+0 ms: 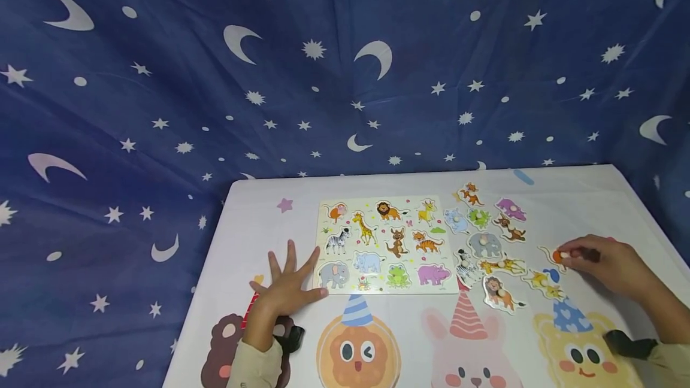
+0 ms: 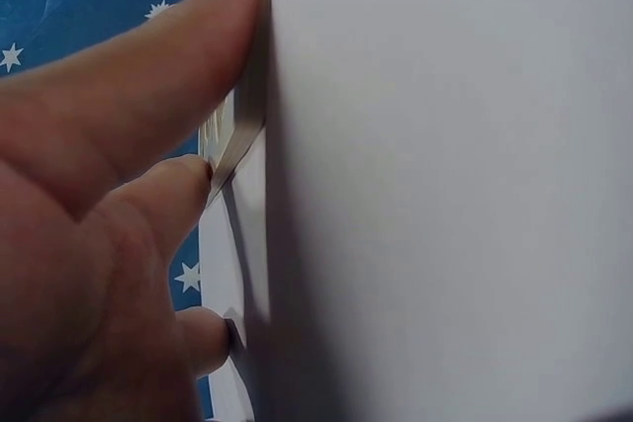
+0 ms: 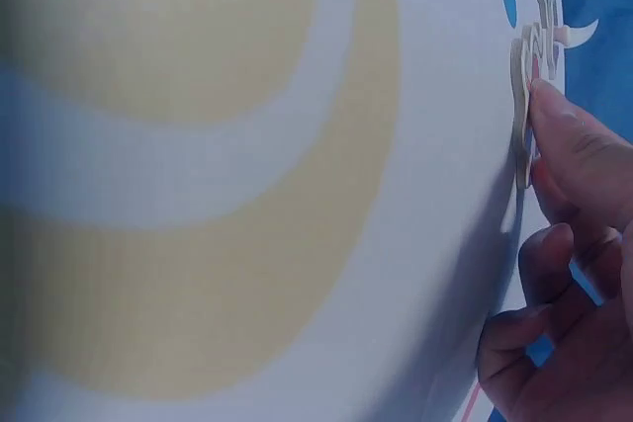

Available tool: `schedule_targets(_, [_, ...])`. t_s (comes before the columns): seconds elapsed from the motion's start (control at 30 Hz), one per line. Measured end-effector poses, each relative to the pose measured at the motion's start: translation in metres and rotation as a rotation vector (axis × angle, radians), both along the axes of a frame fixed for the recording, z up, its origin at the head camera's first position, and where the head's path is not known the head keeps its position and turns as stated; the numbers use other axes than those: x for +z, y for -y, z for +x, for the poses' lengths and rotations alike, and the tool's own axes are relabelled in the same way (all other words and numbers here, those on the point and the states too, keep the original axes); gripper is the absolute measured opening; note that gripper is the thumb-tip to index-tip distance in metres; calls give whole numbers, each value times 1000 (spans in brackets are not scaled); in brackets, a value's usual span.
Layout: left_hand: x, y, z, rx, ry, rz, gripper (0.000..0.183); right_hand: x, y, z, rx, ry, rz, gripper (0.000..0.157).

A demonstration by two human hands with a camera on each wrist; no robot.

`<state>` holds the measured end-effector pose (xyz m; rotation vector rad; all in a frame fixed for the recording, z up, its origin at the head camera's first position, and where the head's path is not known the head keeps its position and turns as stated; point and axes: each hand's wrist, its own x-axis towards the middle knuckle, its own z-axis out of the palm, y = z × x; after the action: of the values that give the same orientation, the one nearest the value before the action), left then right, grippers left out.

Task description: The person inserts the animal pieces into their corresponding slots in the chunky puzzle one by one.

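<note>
My left hand [image 1: 286, 286] lies with its fingers spread at the left edge of a wooden animal puzzle board [image 1: 356, 203]. In the left wrist view the thumb [image 2: 138, 81] touches the board's edge [image 2: 249, 111]. Right of the loose pieces, my right hand [image 1: 611, 265] pinches an orange monkey puzzle piece [image 1: 557, 256] between thumb and fingertips. The right wrist view shows that piece [image 3: 522, 116] edge-on, tilted up near the table; whether it touches the tabletop, I cannot tell. Closest to it lies a yellow goat-like piece [image 1: 545, 283].
Several knobbed pieces lie right of the board, among them an elephant [image 1: 485, 244], a giraffe [image 1: 504, 266], a lion [image 1: 500, 295], a zebra [image 1: 466, 268] and a purple hippo [image 1: 510, 209]. The white table cover [image 1: 259, 208] has printed cartoon animals. A blue star-patterned curtain [image 1: 323, 154] hangs behind.
</note>
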<state>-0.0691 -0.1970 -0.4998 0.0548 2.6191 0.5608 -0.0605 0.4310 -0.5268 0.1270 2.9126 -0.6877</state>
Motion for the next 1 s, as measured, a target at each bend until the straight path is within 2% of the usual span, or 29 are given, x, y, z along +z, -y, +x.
schedule_targets(0.33, [0, 0, 0, 2, -5, 4, 92, 1, 1, -4, 75, -123, 21, 23])
schedule_targets(0.57, [-2, 0, 0, 1, 3, 4, 92, 7, 4, -3, 40, -81, 16, 28])
schedule_targets(0.77, [-2, -1, 0, -5, -4, 3, 92, 16, 20, -7, 36, -94, 18, 31])
schedule_targets(1.0, [-5, 0, -1, -1, -2, 0, 92, 28, 52, -10, 43, -168, -39, 24])
